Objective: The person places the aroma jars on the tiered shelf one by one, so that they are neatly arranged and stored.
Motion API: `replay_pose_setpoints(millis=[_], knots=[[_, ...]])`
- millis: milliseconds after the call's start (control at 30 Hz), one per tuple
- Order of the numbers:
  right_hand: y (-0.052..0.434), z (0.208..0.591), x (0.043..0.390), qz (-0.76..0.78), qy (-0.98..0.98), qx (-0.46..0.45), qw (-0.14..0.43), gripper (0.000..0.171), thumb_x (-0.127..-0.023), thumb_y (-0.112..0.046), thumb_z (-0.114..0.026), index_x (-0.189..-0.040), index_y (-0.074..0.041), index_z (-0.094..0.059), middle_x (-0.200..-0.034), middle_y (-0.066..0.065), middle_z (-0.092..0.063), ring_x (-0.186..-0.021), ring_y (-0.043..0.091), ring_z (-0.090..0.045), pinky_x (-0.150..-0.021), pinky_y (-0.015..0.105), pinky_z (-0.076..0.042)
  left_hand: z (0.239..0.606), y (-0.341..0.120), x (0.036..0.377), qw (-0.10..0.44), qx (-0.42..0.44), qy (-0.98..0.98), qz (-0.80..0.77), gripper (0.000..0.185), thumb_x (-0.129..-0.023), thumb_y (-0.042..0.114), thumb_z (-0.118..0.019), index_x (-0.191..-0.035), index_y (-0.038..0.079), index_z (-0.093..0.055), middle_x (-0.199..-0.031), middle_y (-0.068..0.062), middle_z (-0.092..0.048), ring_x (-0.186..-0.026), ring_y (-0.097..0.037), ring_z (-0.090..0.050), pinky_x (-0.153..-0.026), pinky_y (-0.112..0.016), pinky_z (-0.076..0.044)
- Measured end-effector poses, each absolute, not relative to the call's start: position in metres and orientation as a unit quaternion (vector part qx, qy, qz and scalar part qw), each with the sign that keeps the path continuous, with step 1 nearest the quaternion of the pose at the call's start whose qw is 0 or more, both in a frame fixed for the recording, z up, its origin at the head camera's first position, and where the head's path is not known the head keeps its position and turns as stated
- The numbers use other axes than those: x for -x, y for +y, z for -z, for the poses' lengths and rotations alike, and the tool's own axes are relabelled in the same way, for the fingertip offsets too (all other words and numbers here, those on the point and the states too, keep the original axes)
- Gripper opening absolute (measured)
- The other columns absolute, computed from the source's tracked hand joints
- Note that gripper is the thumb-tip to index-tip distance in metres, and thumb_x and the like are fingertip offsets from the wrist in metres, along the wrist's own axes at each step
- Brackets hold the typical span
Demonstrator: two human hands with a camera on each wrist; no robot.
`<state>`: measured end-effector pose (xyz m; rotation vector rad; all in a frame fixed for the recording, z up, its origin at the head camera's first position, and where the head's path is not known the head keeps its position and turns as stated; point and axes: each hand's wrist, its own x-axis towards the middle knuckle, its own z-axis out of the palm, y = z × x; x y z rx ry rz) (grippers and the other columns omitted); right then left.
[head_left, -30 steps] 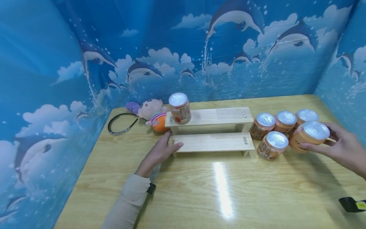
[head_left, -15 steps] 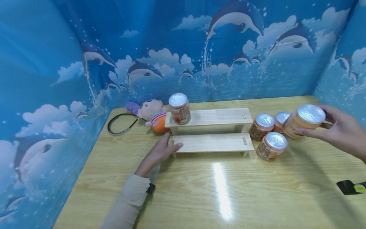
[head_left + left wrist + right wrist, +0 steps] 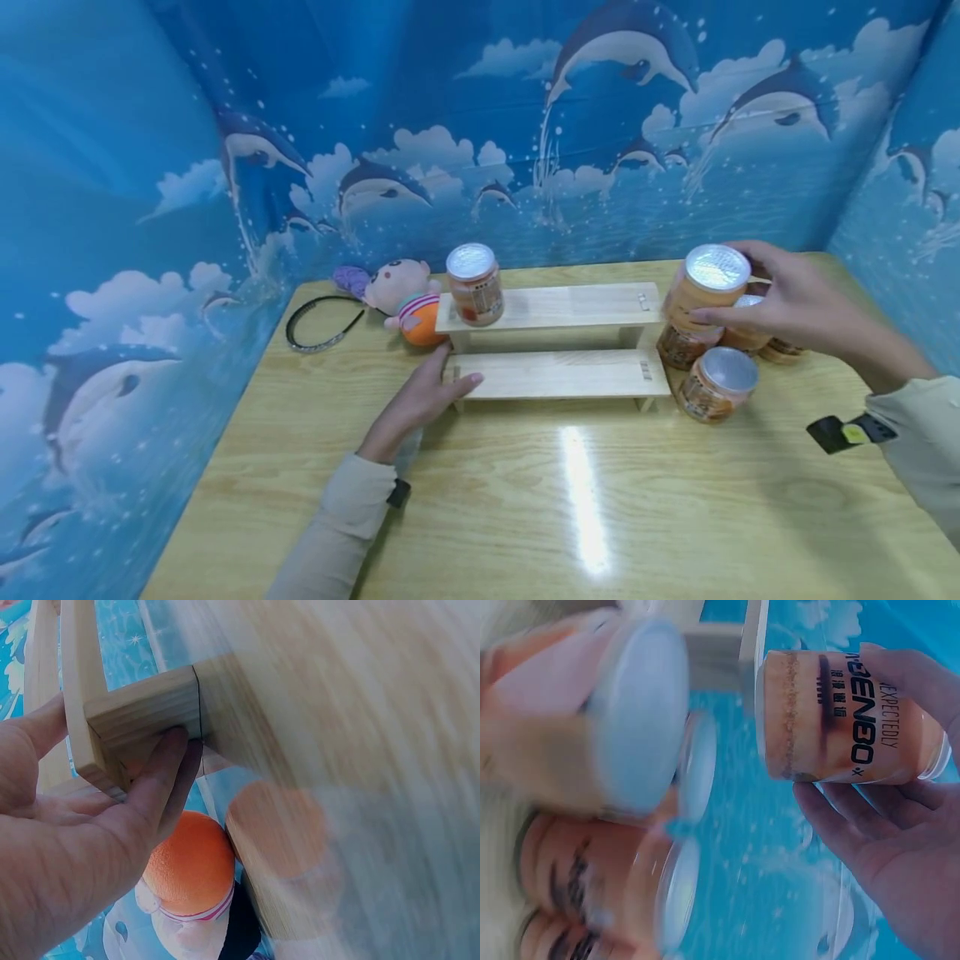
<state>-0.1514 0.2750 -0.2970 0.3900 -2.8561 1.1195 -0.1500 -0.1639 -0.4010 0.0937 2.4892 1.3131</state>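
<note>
My right hand grips an orange-labelled jar with a silvery lid. It is held upright above the other jars, near the right end of a two-step wooden rack. In the right wrist view, thumb and fingers lie on opposite sides of the held jar. My left hand holds the left end of the rack's lower step, thumb on top. In the left wrist view its fingers reach round the rack's end piece. A similar jar stands on the upper step's left end.
Several like jars stand on the table right of the rack, one jar in front. Left of the rack lie a plush doll and a black headband. Dolphin-printed cloth encloses the table's back and sides.
My right hand has lifted the jar and carried it leftward over the other jars, towards the rack's upper step. The left hand stays in place on the rack.
</note>
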Motion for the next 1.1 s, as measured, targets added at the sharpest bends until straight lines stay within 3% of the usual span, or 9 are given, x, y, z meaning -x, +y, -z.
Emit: replay_pose_setpoints(millis=[100,233,300,1100], knots=[[0.259,0.293,0.158,-0.378,-0.914,-0.147,0.004,0.080,-0.081,-0.022,-0.088,-0.146,-0.003,-0.046,-0.132,0.016,-0.056,-0.114,0.032,-0.056,-0.085,0.029,-0.051,0.401,-0.164,0.150,0.161,-0.035,0.872,-0.460,0.085,-0.097,0.042,-0.068,-0.163,0.015,-0.021,-0.161,-0.015,-0.033,-0.147,-0.036,-0.032,-0.120,-0.057,-0.025],[0.237,0.290,0.166,-0.397,-0.901,-0.175,-0.015,0.081,-0.082,-0.019,-0.087,-0.148,-0.002,-0.044,-0.135,0.017,-0.055,-0.120,0.034,-0.054,-0.094,0.055,-0.049,0.401,-0.164,0.150,0.157,-0.038,0.874,-0.458,0.085,-0.097,0.041,-0.068,-0.163,0.014,-0.021,-0.161,-0.015,-0.034,-0.147,-0.036,-0.032,-0.120,-0.057,-0.025],[0.227,0.289,0.169,-0.402,-0.896,-0.187,-0.026,0.082,-0.082,-0.018,-0.087,-0.149,-0.001,-0.042,-0.137,0.018,-0.054,-0.123,0.036,-0.053,-0.095,0.060,-0.047,0.401,-0.164,0.150,0.156,-0.041,0.875,-0.457,0.085,-0.097,0.041,-0.068,-0.163,0.013,-0.021,-0.162,-0.015,-0.033,-0.147,-0.037,-0.031,-0.120,-0.057,-0.024],[0.146,0.294,0.213,-0.449,-0.850,-0.267,-0.069,0.074,-0.081,-0.013,-0.088,-0.141,0.002,-0.048,-0.130,0.017,-0.058,-0.120,0.031,-0.056,-0.099,0.052,-0.052,0.400,-0.163,0.149,0.158,-0.035,0.872,-0.463,0.085,-0.097,0.041,-0.068,-0.163,0.015,-0.020,-0.164,-0.014,-0.029,-0.149,-0.036,-0.027,-0.120,-0.057,-0.022]])
